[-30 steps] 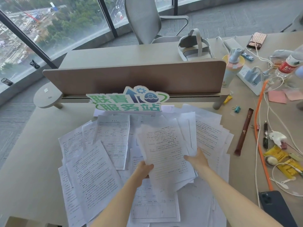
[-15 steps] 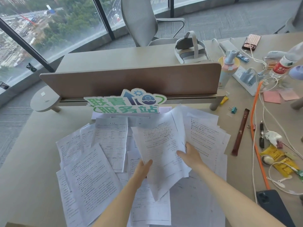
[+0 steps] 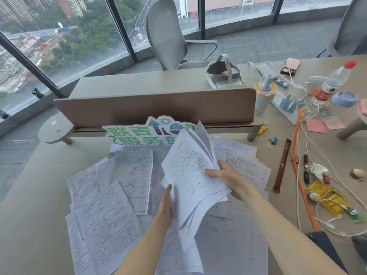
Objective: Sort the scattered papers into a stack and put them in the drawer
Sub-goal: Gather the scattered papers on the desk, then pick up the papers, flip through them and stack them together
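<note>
Fingers of both hands around a raised sheaf of papers.

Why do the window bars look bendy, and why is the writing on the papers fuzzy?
Head view: the wide lens curves the window bars near the edges; the held papers are slightly smeared, so their print cannot be read; soft daylight, no strong glare.

Matt printed paper sheets, creased
</note>
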